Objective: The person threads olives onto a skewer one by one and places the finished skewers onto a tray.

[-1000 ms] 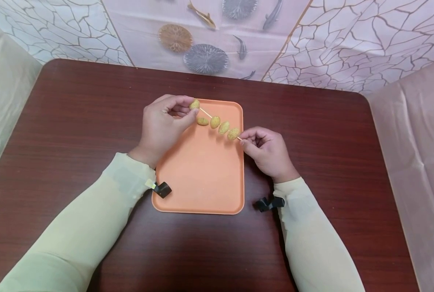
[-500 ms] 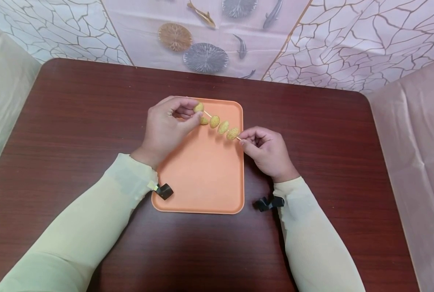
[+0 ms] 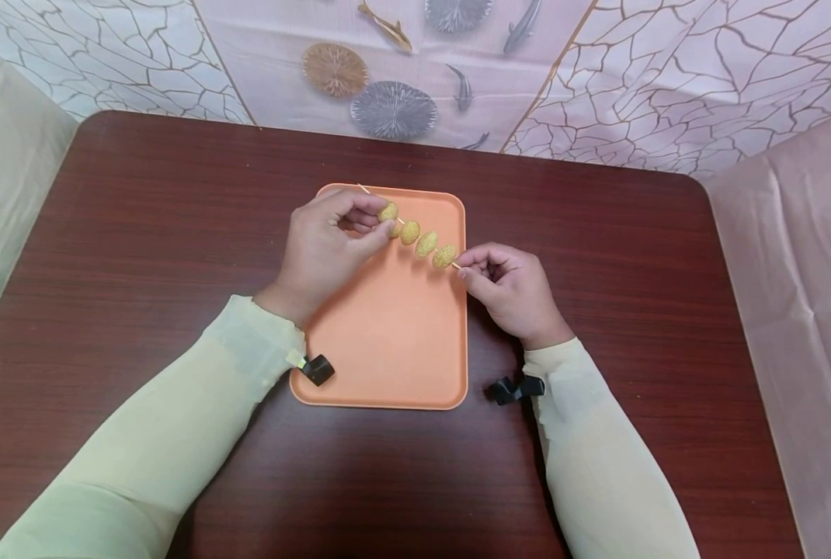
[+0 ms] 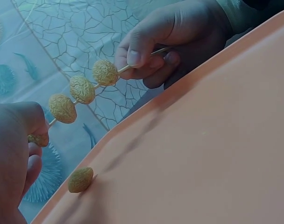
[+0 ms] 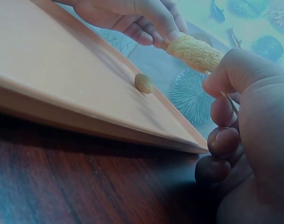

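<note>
A thin wooden skewer (image 4: 125, 68) is held over the orange tray (image 3: 387, 334), with three wrinkled yellow oval pieces like dried fruit threaded side by side, the middle one (image 3: 426, 244) among them. My left hand (image 3: 332, 252) pinches a further oval piece (image 3: 388, 211) on the skewer, a short gap from the other three. The skewer's tip sticks out beyond my left fingers. My right hand (image 3: 509, 293) pinches the opposite end of the skewer between thumb and forefinger. One loose oval piece (image 4: 80, 180) lies on the tray beneath, partly hidden by my left thumb in the head view.
The tray sits on a dark red-brown wooden table (image 3: 632, 310). A patterned cloth (image 3: 415, 78) hangs behind the table, with pale fabric (image 3: 800, 272) at both sides. Black wrist mounts (image 3: 318, 369) are strapped over my sleeves.
My left hand has slid the pinched piece along the skewer, right and toward the other three, narrowing the gap. The skewer's tip now shows past my left fingers. My right hand stays nearly still.
</note>
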The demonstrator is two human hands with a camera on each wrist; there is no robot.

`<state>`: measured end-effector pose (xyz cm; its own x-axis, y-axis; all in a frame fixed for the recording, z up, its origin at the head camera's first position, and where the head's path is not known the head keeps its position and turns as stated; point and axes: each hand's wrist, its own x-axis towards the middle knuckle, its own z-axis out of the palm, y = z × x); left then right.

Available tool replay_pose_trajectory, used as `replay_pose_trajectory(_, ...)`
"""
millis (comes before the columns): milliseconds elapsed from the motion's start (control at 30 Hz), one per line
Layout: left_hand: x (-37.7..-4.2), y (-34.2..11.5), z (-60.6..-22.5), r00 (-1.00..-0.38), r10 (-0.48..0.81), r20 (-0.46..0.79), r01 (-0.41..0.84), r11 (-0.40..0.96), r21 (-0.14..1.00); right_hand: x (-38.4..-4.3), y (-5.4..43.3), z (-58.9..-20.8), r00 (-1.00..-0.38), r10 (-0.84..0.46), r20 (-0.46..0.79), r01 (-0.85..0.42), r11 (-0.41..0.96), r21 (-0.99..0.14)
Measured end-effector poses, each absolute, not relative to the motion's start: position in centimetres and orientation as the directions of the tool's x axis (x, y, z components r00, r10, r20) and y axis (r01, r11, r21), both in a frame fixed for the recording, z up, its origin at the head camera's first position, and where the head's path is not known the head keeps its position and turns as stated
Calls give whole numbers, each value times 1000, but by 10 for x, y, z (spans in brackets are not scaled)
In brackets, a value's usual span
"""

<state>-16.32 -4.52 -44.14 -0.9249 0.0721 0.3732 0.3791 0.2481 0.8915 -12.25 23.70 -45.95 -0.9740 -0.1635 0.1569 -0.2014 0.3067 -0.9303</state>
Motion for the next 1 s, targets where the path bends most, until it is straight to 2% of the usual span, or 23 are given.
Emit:
replay_pose_trajectory(633, -162, -42, -444, -918, 117, 380, 397, 265, 879, -121, 239, -460, -974, -169, 148, -196, 318, -928)
replay_pose_trajectory(833, -165, -44, -446, -886, 152, 438, 464, 282, 840, -123, 237, -460, -975, -162, 153, -199, 321, -926)
replay_pose_trajectory(1000, -169, -47, -445, -848, 200, 491, 530, 318, 786, -126, 237, -459, -983, -106, 149, -175, 310, -935)
